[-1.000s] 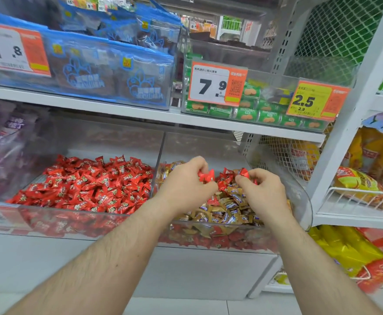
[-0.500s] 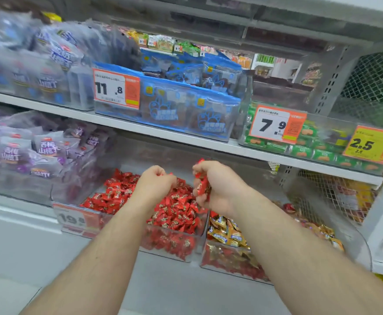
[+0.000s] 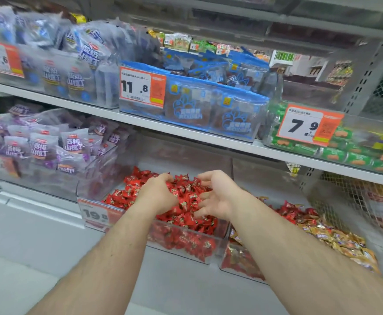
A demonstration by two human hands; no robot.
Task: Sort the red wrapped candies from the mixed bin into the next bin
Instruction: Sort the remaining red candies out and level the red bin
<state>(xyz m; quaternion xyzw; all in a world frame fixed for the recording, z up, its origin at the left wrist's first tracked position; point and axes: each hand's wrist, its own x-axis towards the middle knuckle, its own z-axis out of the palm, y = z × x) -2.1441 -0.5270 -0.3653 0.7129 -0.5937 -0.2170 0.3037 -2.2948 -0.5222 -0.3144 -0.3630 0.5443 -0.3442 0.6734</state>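
A clear bin on the lower shelf holds a heap of red wrapped candies. To its right stands the mixed bin, with gold wrapped candies and a few red ones at its back. Both hands hover over the red heap. My left hand is palm down with loosely bent fingers touching the candies. My right hand is spread, fingers splayed, with nothing in it.
A price tag reading 19.8 hangs on the red bin's front. Purple snack bags fill the bin to the left. The shelf above carries blue packs with an 11.8 tag and green packs with a 7.9 tag.
Both hands carried red candies from the mixed bin leftward to the red bin. The fists have since spread over the red heap and the candies are out of them.
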